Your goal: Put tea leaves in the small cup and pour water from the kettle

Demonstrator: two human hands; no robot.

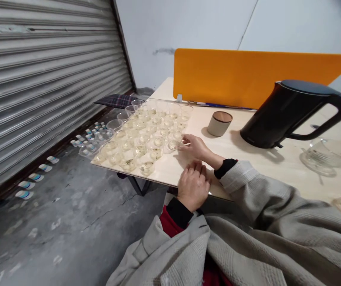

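The right hand (196, 147) is reaching out across the pale wooden surface (248, 159), its fingers (185, 143) loosely apart and touching a small clear cup (174, 139) at the near edge of a large cluster of clear cups (146, 131). Nothing is being clamped; the fingertips are only resting against the cup's side. The cups are standing in rows to the left of the black kettle (286, 113), each holding a little pale liquid. The left hand (192, 184) is lying palm down at the surface's front edge, just beside the cups, fingers together and holding nothing. A tan ceramic cup (219, 123) is standing between the clear cups and the kettle, and an orange divider (248, 75) is standing behind the kettle.
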